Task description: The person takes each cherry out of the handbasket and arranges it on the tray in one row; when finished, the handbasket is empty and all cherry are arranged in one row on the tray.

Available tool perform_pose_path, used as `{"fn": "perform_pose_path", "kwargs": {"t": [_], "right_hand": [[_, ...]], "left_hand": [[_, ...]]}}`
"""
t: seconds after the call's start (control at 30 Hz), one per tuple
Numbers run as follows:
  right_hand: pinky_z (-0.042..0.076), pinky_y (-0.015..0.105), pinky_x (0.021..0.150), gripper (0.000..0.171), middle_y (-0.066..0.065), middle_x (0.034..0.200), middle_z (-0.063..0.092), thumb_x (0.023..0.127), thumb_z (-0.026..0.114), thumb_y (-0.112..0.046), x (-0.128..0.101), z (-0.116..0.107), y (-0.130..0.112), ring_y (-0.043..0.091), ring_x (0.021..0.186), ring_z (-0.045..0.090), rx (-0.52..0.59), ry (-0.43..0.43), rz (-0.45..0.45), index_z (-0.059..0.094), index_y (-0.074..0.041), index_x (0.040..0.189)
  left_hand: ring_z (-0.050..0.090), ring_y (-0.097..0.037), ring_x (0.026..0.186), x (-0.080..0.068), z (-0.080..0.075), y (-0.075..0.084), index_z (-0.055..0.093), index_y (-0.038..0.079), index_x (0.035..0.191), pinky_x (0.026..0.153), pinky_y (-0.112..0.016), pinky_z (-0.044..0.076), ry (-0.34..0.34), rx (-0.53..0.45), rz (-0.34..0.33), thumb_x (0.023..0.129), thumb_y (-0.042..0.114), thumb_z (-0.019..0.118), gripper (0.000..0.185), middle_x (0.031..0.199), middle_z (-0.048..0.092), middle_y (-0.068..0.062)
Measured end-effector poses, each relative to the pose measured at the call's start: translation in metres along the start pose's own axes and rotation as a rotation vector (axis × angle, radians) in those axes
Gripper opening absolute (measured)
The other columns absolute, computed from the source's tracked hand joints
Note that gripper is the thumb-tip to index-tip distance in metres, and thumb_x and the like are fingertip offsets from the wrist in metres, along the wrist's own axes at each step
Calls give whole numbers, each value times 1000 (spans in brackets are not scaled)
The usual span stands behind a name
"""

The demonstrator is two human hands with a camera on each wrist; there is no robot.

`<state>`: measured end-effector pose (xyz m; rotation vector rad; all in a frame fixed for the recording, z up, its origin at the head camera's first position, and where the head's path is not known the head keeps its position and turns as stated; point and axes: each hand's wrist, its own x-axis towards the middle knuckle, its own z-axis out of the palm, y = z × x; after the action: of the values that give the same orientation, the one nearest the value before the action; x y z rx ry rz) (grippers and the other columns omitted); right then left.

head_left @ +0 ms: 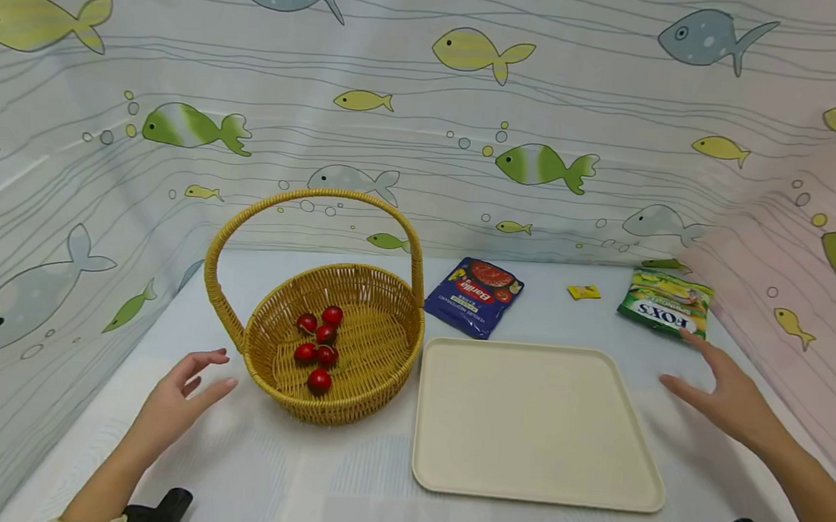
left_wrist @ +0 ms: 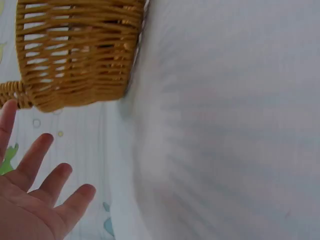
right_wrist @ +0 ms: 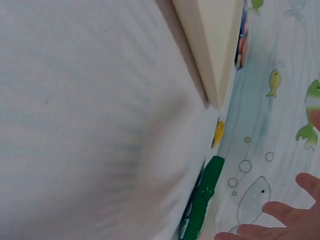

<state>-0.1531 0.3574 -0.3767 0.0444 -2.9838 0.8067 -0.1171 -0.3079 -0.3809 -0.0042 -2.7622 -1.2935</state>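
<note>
Both hands spread, holding nothing, white table (head_left: 347, 480), fish-print walls (head_left: 469, 136)

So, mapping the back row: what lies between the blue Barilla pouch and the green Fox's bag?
In the head view, one small yellow sachet lies on the cloth between the Barilla pouch and the Fox's bag, touching neither.

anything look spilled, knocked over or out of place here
Nothing stands out. The red fruits sit inside the upright basket, the tray lies flat, and both packets lie intact beyond it.
</note>
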Motion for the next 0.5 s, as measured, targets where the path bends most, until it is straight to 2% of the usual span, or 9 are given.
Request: {"fn": "perform_pose_path", "kwargs": {"t": [0.07, 0.13, 0.2, 0.33, 0.5], "right_hand": [[30, 74, 80, 83, 39, 139, 20, 89, 59, -42, 0, 2, -6, 59, 119, 23, 21, 15, -7, 15, -3, 148], [33, 72, 81, 81, 38, 139, 22, 88, 61, -40, 0, 4, -11, 59, 118, 26, 54, 32, -21, 19, -3, 147], [34, 70, 83, 78, 37, 138, 26, 87, 63, -38, 1, 6, -15, 57, 118, 29, 97, 47, -40, 24, -3, 145], [36, 64, 88, 73, 30, 138, 33, 86, 66, -37, 10, 18, -8, 51, 122, 32, 132, 78, -55, 32, -8, 144], [43, 55, 86, 68, 13, 138, 42, 81, 67, -48, 33, 47, 26, 40, 121, 42, 107, 148, -80, 41, -26, 140]], "left_hand": [[31, -42, 127, -1, 6, 4, 41, -3, 125, 102, -38, 36, 4, -61, -1, 92, 26, 60, 47, 136, 39, -22], [33, -42, 126, -1, 12, 8, 37, -2, 128, 93, -20, 42, 0, -113, -6, 93, 24, 59, 49, 136, 37, -19], [35, -41, 126, -2, 17, 12, 34, 0, 133, 82, -8, 40, -13, -157, -16, 93, 25, 58, 52, 139, 34, -17], [34, -40, 127, -2, 27, 20, 27, 7, 143, 83, -13, 43, -62, -216, -58, 94, 28, 56, 61, 146, 23, -17], [32, -42, 128, -5, 40, 28, 15, 12, 149, 86, -24, 48, -76, -269, -120, 93, 28, 58, 72, 149, 11, -22]]}}
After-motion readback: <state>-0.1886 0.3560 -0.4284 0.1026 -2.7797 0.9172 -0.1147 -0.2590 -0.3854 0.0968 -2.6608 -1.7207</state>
